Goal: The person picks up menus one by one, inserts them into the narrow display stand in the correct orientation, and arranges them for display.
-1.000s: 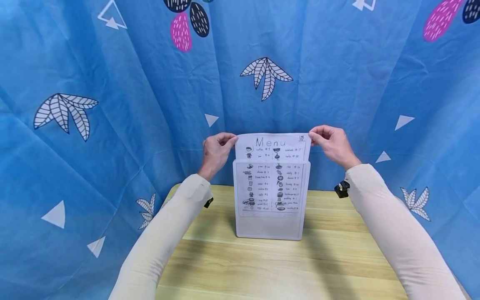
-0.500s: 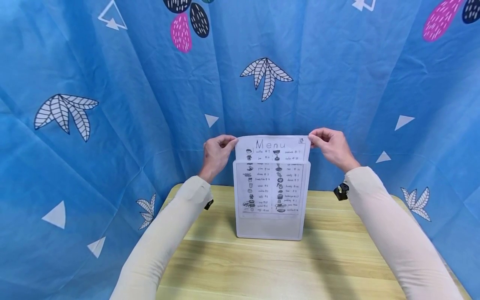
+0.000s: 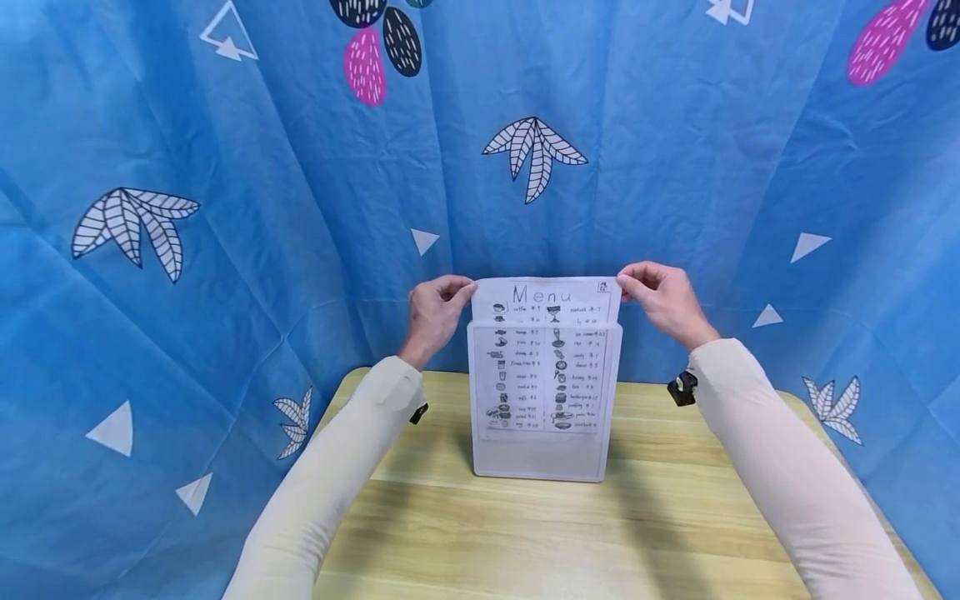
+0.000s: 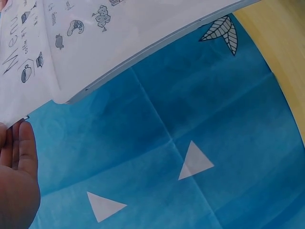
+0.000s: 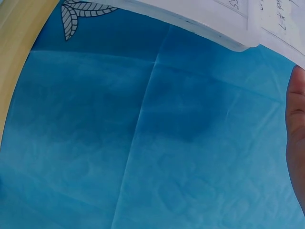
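A paper menu sheet point(image 3: 542, 296) with drawings and prices stands partly inside a clear-fronted, white-edged sign holder point(image 3: 538, 457), its top strip showing above the holder's upper edge. My left hand point(image 3: 435, 312) pinches the sheet's top left corner between thumb and fingers. At the top right corner, my right hand point(image 3: 667, 300) pinches the paper the same way. The holder is upright on the table, and the sheet's lower edge lies above its bottom. In the left wrist view, the left hand point(image 4: 19, 176) is at the paper's corner. Only part of the right hand point(image 5: 296, 129) shows in the right wrist view.
The holder stands on a light wood-grain table point(image 3: 465, 533) toward its back edge. A blue patterned curtain point(image 3: 637, 167) hangs close behind and along both sides. A black wrist device point(image 3: 682, 388) sits at the right cuff.
Both hands have moved slightly down, and the menu sheet has slid lower into the holder, so less of it shows above the upper edge. The holder has stayed in place.
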Available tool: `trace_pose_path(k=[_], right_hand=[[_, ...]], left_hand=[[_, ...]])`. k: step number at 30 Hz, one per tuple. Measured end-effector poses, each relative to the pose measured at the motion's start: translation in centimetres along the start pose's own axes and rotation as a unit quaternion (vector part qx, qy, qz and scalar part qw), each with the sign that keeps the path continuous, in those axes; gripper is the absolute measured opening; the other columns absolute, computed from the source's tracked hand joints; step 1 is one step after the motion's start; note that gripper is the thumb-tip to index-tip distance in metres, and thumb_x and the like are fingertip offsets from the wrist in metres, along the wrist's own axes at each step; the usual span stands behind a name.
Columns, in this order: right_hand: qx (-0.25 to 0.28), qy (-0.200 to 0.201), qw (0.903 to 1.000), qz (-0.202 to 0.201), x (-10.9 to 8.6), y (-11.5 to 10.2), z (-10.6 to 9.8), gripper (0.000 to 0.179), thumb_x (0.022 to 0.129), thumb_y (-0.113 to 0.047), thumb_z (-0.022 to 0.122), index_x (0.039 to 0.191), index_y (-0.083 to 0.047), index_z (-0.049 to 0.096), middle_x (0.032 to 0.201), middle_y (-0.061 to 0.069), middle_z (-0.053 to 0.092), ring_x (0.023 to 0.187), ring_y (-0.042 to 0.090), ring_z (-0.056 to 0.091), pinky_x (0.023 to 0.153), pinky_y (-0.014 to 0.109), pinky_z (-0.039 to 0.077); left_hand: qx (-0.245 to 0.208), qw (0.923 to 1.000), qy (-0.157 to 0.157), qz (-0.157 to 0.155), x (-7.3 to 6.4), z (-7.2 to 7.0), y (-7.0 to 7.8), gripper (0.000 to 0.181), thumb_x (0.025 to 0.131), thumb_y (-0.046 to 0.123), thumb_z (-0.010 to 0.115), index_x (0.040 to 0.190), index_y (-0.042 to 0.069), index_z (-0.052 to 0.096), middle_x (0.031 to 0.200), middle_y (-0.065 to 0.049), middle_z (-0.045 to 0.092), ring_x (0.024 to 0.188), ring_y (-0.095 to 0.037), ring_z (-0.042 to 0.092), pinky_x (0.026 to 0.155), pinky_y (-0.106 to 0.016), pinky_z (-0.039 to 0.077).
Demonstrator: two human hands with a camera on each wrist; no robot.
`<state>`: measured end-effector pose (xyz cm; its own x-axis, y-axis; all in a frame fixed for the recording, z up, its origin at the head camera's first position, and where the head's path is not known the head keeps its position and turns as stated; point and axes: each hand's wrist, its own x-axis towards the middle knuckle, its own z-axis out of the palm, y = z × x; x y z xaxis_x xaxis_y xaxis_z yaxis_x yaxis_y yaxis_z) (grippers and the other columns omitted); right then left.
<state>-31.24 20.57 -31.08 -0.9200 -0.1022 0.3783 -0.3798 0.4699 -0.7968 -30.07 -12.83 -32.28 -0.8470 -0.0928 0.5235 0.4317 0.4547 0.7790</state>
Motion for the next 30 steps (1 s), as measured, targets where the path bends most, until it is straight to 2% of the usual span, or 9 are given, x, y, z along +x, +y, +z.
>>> trace_pose_path(k=[6, 12, 20, 25, 30], right_hand=[[0.001, -0.001, 1.0000, 0.005, -0.2, 0.3, 0.1, 0.031, 0.101, -0.028, 0.061, 0.109, 0.000, 0.069, 0.099, 0.011, 0.070, 0.083, 0.011, 0.066, 0.079, 0.020, 0.048], [0.001, 0.002, 1.0000, -0.004, -0.1, 0.7, 0.3, 0.029, 0.101, -0.026, 0.061, 0.108, 0.001, 0.070, 0.096, 0.009, 0.071, 0.082, 0.013, 0.067, 0.076, 0.019, 0.048], [-0.009, -0.004, 0.9996, -0.025, -0.2, 1.2, 0.4, 0.029, 0.102, -0.025, 0.060, 0.107, 0.002, 0.069, 0.095, 0.012, 0.071, 0.079, 0.008, 0.065, 0.072, 0.021, 0.046], [-0.009, -0.007, 0.9997, -0.021, -0.3, 1.3, 0.4, 0.031, 0.102, -0.027, 0.060, 0.107, 0.002, 0.069, 0.096, 0.013, 0.070, 0.082, 0.013, 0.066, 0.073, 0.021, 0.045], [-0.003, -0.008, 0.9998, -0.020, -0.4, 1.4, 0.5, 0.031, 0.102, -0.027, 0.060, 0.107, 0.002, 0.069, 0.095, 0.013, 0.070, 0.083, 0.018, 0.067, 0.075, 0.021, 0.046]], left_hand=[[0.010, 0.9999, -0.005, -0.010, -0.3, 0.1, 0.0, 0.015, 0.096, 0.017, 0.069, 0.102, 0.004, 0.076, 0.097, -0.010, 0.073, 0.083, -0.020, 0.065, 0.075, -0.034, 0.056], [0.018, 0.9998, -0.002, -0.013, -0.3, 0.3, -0.1, 0.015, 0.096, 0.017, 0.069, 0.101, 0.004, 0.076, 0.096, -0.009, 0.074, 0.083, -0.019, 0.066, 0.073, -0.032, 0.056], [0.034, 0.9994, 0.002, -0.006, -0.5, 0.4, -0.4, 0.014, 0.096, 0.018, 0.070, 0.099, 0.005, 0.076, 0.094, -0.008, 0.074, 0.082, -0.019, 0.067, 0.071, -0.031, 0.055], [0.026, 0.9996, 0.003, -0.008, -0.7, 0.4, -0.6, 0.014, 0.095, 0.017, 0.070, 0.100, 0.004, 0.076, 0.093, -0.009, 0.073, 0.082, -0.020, 0.066, 0.070, -0.031, 0.054], [0.014, 0.9999, 0.002, 0.005, -0.8, 0.4, -0.8, 0.015, 0.095, 0.015, 0.071, 0.103, 0.003, 0.076, 0.093, -0.010, 0.073, 0.082, -0.021, 0.066, 0.071, -0.033, 0.055]])
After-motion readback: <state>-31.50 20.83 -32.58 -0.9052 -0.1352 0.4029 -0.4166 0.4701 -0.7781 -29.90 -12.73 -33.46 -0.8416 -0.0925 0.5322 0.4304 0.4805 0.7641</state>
